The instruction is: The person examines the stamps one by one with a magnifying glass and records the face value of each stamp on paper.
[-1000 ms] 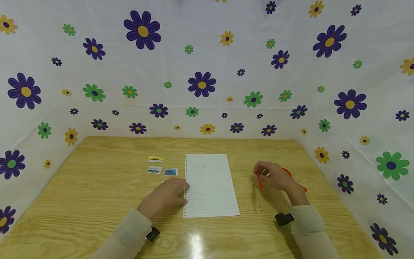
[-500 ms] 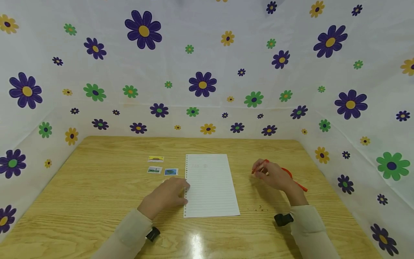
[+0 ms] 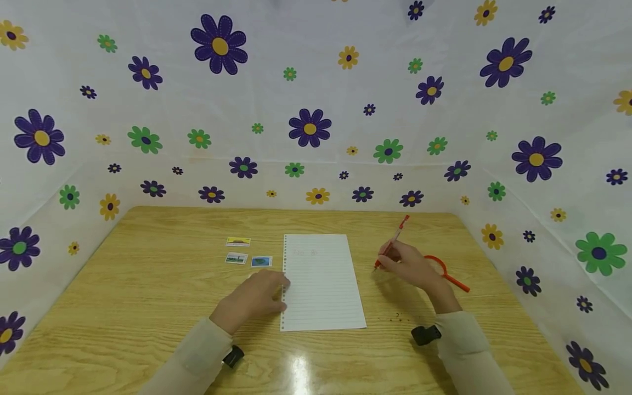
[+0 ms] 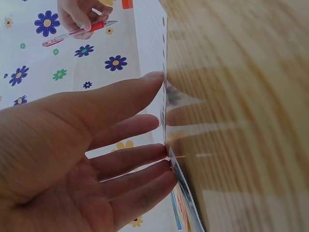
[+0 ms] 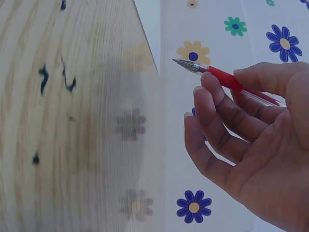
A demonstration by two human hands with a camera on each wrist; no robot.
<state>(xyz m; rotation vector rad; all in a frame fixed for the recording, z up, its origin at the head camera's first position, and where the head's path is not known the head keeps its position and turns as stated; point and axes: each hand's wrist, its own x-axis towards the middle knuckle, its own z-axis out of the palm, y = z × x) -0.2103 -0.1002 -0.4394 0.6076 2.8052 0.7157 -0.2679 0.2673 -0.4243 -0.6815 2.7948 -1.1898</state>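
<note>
My right hand [image 3: 410, 266] pinches a red pen [image 3: 398, 231] between thumb and fingers, to the right of the paper. The pen's metal tip [image 5: 186, 64] points down and left, with its cap end tilted up. In the right wrist view the other fingers lie curled below the pen. A lined sheet of paper [image 3: 323, 291] with punched holes down its left side lies mid-table, bearing faint writing near its top. My left hand [image 3: 252, 299] rests at the sheet's left edge, fingertips and thumb touching it, fingers extended in the left wrist view.
Three small picture stamps, one yellow [image 3: 238, 241], one pale green [image 3: 236, 258] and one blue [image 3: 261, 261], lie left of the paper. A red magnifying glass [image 3: 456, 282] is beside my right wrist. Dark crumbs [image 3: 398, 316] dot the wood. A flowered curtain [image 3: 316, 181] surrounds the table.
The pen has turned in my right hand, its cap end swinging up and its tip now toward the paper. That hand has shifted slightly left. My left hand stays put.
</note>
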